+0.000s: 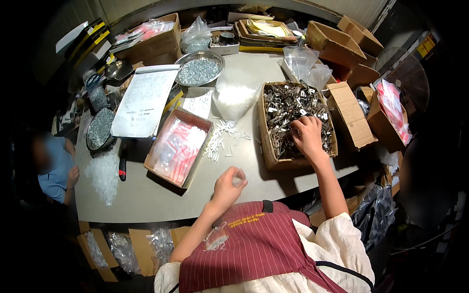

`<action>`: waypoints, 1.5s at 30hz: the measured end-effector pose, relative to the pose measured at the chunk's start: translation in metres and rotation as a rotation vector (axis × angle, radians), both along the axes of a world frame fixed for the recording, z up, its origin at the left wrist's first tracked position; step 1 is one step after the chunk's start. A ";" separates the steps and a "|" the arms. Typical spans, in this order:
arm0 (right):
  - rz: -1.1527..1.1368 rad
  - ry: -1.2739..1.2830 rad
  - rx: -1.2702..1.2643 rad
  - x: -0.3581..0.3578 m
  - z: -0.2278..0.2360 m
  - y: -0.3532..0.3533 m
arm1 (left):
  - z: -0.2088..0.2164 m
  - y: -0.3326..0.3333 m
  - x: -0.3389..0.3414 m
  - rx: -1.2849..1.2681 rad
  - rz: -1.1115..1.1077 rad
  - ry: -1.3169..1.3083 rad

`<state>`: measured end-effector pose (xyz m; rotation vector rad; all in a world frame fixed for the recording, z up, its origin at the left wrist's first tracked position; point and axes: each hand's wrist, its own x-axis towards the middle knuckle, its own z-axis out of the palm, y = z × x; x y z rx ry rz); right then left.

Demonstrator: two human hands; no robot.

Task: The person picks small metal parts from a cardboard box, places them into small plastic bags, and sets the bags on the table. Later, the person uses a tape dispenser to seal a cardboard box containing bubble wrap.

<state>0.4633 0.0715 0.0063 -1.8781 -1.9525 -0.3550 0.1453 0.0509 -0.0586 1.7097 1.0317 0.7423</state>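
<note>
Maroon apron lay nearest | left hand, fingers closed on clear plastic, presumably steadying it | right hand was among metal parts, finger grip could not be told | their carton stood right, apparently for easy reach | grey table, far edge crowded with boxes; pale wall behind

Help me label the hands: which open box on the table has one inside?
The box of dark metal pieces at right: the right hand has its fingers among them. The box of red-and-white packets to its left has none.
</note>
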 end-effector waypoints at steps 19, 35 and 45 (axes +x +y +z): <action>0.200 -0.211 0.019 0.073 0.009 -0.023 | -0.007 0.016 0.007 -0.134 0.070 -0.052; 0.092 -0.235 0.019 0.044 0.017 -0.019 | 0.002 0.005 0.006 -0.053 0.099 -0.076; 0.578 0.460 -0.473 -0.076 0.065 -0.048 | 0.041 0.015 0.024 0.216 -0.008 -0.079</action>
